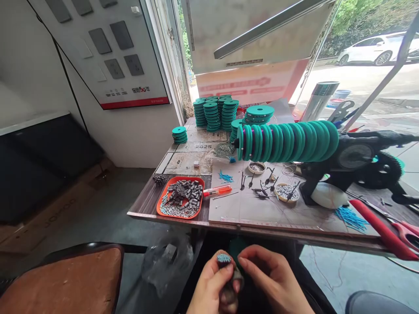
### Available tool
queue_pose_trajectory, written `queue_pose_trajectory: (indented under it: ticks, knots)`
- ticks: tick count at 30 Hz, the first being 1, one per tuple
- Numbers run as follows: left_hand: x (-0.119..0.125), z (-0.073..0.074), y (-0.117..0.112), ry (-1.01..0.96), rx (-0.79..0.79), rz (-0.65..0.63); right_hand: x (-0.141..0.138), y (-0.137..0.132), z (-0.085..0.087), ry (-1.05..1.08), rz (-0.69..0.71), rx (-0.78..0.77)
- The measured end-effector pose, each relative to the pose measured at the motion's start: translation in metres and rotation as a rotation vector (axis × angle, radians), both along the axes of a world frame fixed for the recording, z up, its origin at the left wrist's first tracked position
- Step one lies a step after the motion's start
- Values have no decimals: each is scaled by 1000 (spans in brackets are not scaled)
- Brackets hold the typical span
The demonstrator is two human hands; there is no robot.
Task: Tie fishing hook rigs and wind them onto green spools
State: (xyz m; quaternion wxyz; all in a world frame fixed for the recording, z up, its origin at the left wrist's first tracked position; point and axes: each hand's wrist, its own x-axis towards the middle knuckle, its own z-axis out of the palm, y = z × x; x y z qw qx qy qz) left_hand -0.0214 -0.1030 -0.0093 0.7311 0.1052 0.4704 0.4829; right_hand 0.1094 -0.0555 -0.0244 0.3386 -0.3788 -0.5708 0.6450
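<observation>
My left hand (216,281) is closed around a small tight bundle (224,259) whose speckled blue-grey end shows above the thumb. Close by on the right, the thumb and forefinger of my right hand (271,274) are pinched together at the bundle's side. Whatever lies between those fingertips is too small to make out. Both hands are over my lap, below the table's front edge. A dark green thing (236,245) shows partly behind them.
An orange tray (159,205) holds grey cylinders and small beads. Teal foam discs (288,141) line a hand-cranked winder (355,155); more stacked discs (212,115) stand behind. Blue sticks (352,219), red-handled scissors (406,233), a bead dish (286,192) and a red-capped pen (218,190) lie around.
</observation>
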Motion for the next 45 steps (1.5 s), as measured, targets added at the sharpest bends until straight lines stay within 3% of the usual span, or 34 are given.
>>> queue_pose_trajectory:
  ticks: [8,18,24,28,42,45]
  knots:
    - [1,-16,-2,43,126,-76,-6,0,1,48,37,-70]
    - [0,-16,-1,73,102,-2,-6,3,2,-41,62,41]
    - [-4,-18,0,285,196,57,-1,-1,4,-179,7,278]
    - [-6,-20,0,346,203,82,-1,-3,3,-229,113,343]
    - [-7,-27,-3,402,222,79,-3,-1,1,-265,137,295]
    - [-8,-28,-4,541,267,79,-4,-2,0,-261,137,266]
